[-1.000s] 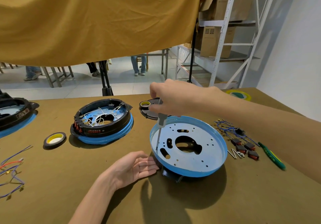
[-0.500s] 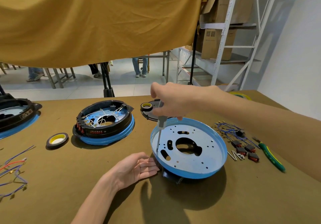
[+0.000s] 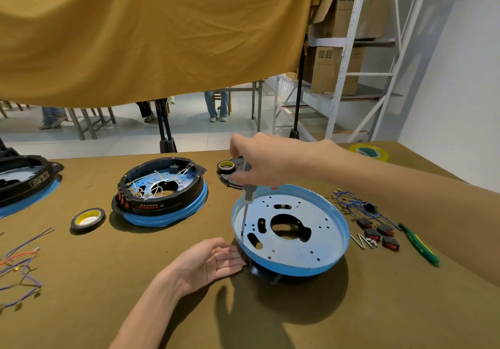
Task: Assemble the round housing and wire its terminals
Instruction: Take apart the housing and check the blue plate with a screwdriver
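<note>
The screwdriver (image 3: 246, 204), gripped in the right hand (image 3: 263, 163), should be kept upright on what is probably a screw while the blue-rimmed plate (image 3: 293, 229) is steadied by the flat, straight-fingered left hand (image 3: 208, 263).

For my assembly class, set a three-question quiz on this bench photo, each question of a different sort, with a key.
1. True or false: the right hand grips a screwdriver whose tip is down near the left edge of the blue-rimmed plate.
2. Which does the left hand do? A) holds the green-handled tool B) rests open-fingered against the plate's near-left rim C) pinches a wire
3. Fill in: the roll of tape on the table lies to the ____ of the already wired housing.

Key: 1 true; 2 B; 3 left
</note>
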### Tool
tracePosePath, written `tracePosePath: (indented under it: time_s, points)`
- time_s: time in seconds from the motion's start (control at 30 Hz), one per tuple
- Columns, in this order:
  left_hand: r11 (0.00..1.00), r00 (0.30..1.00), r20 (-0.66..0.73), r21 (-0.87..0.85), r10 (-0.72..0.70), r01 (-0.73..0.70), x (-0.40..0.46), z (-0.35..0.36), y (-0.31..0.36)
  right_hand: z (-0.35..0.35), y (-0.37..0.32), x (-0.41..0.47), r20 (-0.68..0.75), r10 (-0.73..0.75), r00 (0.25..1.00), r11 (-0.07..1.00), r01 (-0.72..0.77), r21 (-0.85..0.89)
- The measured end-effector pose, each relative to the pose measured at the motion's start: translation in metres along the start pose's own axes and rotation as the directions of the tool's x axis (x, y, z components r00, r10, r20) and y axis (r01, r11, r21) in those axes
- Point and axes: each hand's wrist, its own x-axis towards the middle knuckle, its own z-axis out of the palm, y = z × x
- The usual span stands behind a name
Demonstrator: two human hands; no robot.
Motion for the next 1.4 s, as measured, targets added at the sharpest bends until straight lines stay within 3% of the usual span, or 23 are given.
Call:
tracePosePath:
  time_s: [0.07, 0.17, 0.3, 0.43, 0.57, 0.67, 0.8, 0.93, 1.03, 1.17, 1.27, 1.4]
  points:
    - [1.0, 1.0, 0.003, 0.002, 0.001, -0.001, -0.001, 0.0, 0.0, 0.001, 0.0, 0.001, -0.032, 0.0, 0.999, 1.0, 0.0, -0.011]
    - [1.0, 1.0, 0.006, -0.002, 0.0, 0.0, -0.001, 0.001, 0.0, -0.005, 0.001, 0.001, 0.09, -0.009, 0.996, 0.994, -0.001, 0.108]
    - [1.0, 1.0, -0.001, 0.003, 0.0, 0.0, -0.001, 0.001, 0.0, 0.0, -0.001, 0.006, -0.038, -0.002, 0.999, 0.996, -0.002, -0.086]
    - [1.0, 1.0, -0.005, 0.013, 0.003, -0.003, -0.002, 0.002, 0.001, -0.008, 0.002, 0.006, 0.156, 0.022, 0.987, 0.996, -0.036, 0.086]
    - [1.0, 1.0, 0.003, 0.004, 0.003, -0.003, -0.002, 0.001, 0.0, -0.002, 0.001, 0.01, 0.013, 0.018, 1.0, 0.999, -0.018, -0.034]
    - [1.0, 1.0, 0.011, 0.01, 0.009, -0.009, -0.002, 0.001, -0.001, -0.006, 0.0, 0.009, 0.122, -0.007, 0.993, 0.996, -0.003, 0.084]
    - [1.0, 1.0, 0.003, 0.013, 0.015, -0.015, -0.001, 0.001, -0.001, -0.001, 0.0, 0.013, -0.01, -0.005, 1.0, 0.993, 0.003, -0.116]
    - [1.0, 1.0, -0.002, 0.016, 0.018, -0.018, -0.001, 0.001, -0.001, -0.007, 0.002, 0.011, 0.162, 0.0, 0.987, 0.998, -0.011, 0.068]
    - [1.0, 1.0, 0.001, 0.011, 0.008, -0.008, 0.0, 0.001, -0.001, -0.003, 0.0, 0.012, 0.048, 0.012, 0.999, 1.0, -0.011, -0.021]
    - [1.0, 1.0, -0.002, 0.016, 0.014, -0.014, 0.001, 0.0, -0.001, -0.007, -0.001, 0.01, 0.126, -0.018, 0.992, 0.996, 0.008, 0.085]
    - [1.0, 1.0, -0.001, 0.015, 0.015, -0.015, 0.001, 0.0, -0.002, -0.001, -0.002, 0.011, -0.023, -0.009, 1.0, 0.996, 0.007, -0.087]
    - [1.0, 1.0, 0.001, 0.014, 0.014, -0.014, 0.002, 0.0, -0.002, -0.009, 0.003, 0.008, 0.164, 0.011, 0.986, 0.994, -0.028, 0.106]
